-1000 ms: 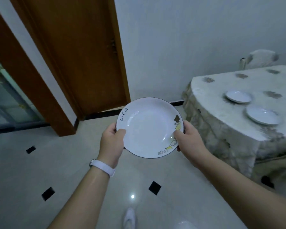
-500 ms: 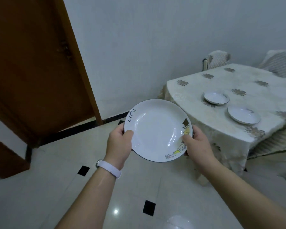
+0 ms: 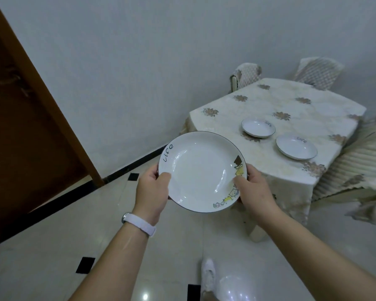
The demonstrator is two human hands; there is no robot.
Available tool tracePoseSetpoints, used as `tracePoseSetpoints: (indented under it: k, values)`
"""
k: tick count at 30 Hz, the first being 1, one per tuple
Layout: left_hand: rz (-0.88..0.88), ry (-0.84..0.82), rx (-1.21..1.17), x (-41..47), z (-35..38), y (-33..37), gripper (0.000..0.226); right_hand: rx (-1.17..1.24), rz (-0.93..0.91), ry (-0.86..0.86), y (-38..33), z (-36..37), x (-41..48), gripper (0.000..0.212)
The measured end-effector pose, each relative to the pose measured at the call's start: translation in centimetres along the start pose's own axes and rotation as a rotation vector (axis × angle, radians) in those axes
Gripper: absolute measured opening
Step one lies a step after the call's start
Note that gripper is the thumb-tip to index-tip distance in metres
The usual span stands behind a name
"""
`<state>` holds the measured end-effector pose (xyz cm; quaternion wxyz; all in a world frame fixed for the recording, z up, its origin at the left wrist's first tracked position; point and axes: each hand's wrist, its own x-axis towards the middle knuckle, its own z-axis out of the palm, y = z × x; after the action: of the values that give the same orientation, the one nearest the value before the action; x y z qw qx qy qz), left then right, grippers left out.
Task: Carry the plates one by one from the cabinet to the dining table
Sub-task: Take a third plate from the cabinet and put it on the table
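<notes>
Head view: plate hides both hands' fingers.

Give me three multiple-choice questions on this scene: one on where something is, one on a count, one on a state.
1. Where is the wristband?
A. left wrist
B. right wrist
C. on the dining table

2. How many plates lie on the dining table?
A. none
B. two
C. four

3. How is the carried plate held?
A. by the left hand alone
B. by both hands at opposite rims
C. resting on the tablecloth

Answers:
1 A, the white band circles the left wrist.
2 B, a far plate and a near plate lie on the cloth.
3 B, the left hand and right hand grip its sides above the floor.
</notes>
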<state>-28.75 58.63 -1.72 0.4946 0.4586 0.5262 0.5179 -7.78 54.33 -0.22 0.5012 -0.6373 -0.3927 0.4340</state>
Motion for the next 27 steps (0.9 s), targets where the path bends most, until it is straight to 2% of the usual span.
tracePoseSetpoints:
  k: [6,12,15,17,27]
  values:
    - [0.006,-0.008,0.05,8.9,2.9,-1.4,0.025,0.037,0.019,0.05,0.5,1.1,8.6,0.034]
    - [-0.012,-0.004,0.061,19.4,8.3,-0.4,0.02,0.081,0.049,0.051,-0.6,0.6,21.0,0.028]
    - [-0.006,0.023,0.037,23.3,10.3,0.5,0.032,0.067,0.032,0.037,-2.0,0.1,25.5,0.026]
    - [0.012,0.033,0.029,26.0,11.4,1.1,0.032,0.054,0.004,0.016,-3.0,-0.1,28.5,0.026]
    - [-0.029,-0.004,0.075,36.8,14.1,0.7,0.026,0.019,0.03,0.053,-4.5,1.3,38.4,0.024]
